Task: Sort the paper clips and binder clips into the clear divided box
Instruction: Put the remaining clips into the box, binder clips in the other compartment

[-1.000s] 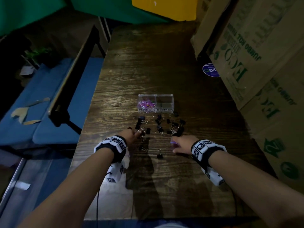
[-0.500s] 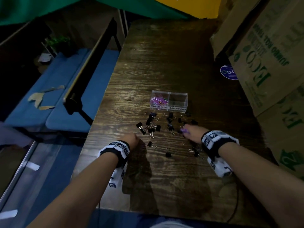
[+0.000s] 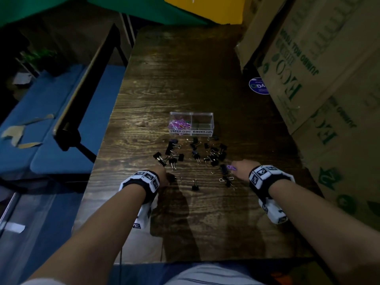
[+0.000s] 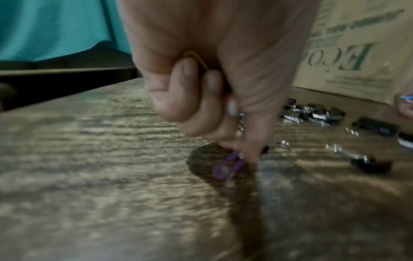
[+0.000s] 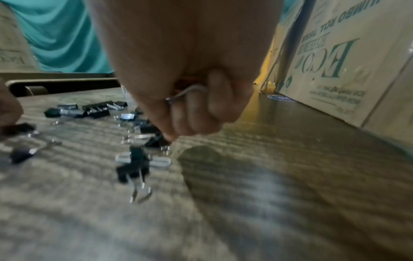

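The clear divided box stands mid-table, with purple paper clips in its left cell and a bare right cell. Black binder clips lie scattered in front of it. My left hand is curled at the pile's near left; it holds a yellow paper clip in the palm, and its fingertips pinch a purple paper clip on the wood. My right hand, at the pile's right, grips a purple paper clip and a pale wire clip under curled fingers.
Large cardboard cartons wall off the table's right side, with a blue round sticker at their foot. A blue bench and a black frame lie past the left edge. Two white paper clips sit near my right hand.
My left hand has drawn back from the binder clips to the pile's near left. My right hand went forward to the pile's right edge, still carrying the purple clip.
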{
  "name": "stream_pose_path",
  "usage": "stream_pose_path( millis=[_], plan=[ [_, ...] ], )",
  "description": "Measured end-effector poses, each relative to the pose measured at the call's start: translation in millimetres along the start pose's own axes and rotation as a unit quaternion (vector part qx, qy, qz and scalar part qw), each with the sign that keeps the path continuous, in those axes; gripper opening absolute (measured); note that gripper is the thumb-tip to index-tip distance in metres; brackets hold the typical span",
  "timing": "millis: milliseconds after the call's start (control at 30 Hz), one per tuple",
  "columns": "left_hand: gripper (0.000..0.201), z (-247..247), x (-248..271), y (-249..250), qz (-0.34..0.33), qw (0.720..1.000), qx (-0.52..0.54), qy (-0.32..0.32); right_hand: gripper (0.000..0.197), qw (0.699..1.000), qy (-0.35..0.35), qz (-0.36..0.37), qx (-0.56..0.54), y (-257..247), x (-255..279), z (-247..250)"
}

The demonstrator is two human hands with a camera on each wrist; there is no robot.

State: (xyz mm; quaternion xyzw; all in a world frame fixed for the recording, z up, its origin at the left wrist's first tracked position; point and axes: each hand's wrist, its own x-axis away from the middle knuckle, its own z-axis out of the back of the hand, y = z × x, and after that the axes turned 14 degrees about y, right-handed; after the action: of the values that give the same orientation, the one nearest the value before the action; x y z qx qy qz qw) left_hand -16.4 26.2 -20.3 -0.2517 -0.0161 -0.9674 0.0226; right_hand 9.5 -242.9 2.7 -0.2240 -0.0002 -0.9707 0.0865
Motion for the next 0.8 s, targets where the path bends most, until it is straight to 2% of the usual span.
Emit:
stream_pose_path(
  millis=[100, 267, 400, 467, 600, 700, 800],
  plan=[
    [0.037, 4, 2, 2, -0.021, 1.000, 0.022, 0.008, 0.029, 0.999, 0.010, -0.030, 0.029, 1, 2, -11],
    [0.038, 10, 0, 13, -0.069, 0.995, -0.003, 0.070, 0.032, 1.000, 0.022, 0.004, 0.016, -24, -5, -17],
    [0.039, 10, -3, 24, -0.098, 0.994, -0.007, 0.056, 0.029, 0.998, 0.038, 0.037, 0.018, -41, -9, -16],
    [0.041, 8, -3, 28, -0.105, 0.993, -0.016, 0.049, 0.025, 0.999, 0.027, 0.040, 0.021, -43, -10, -16],
    [0.046, 0, -5, 28, -0.121, 0.991, -0.031, 0.054, 0.030, 0.999, -0.009, 0.048, 0.019, -36, -10, -14],
    [0.052, -1, -8, 24, -0.111, 0.992, -0.045, 0.048, 0.033, 0.999, -0.031, 0.024, -0.017, -26, -9, -8],
    [0.045, 6, -12, 22, -0.100, 0.994, -0.022, 0.049, 0.034, 0.998, -0.022, 0.008, -0.059, -14, -12, 7]
  ],
)
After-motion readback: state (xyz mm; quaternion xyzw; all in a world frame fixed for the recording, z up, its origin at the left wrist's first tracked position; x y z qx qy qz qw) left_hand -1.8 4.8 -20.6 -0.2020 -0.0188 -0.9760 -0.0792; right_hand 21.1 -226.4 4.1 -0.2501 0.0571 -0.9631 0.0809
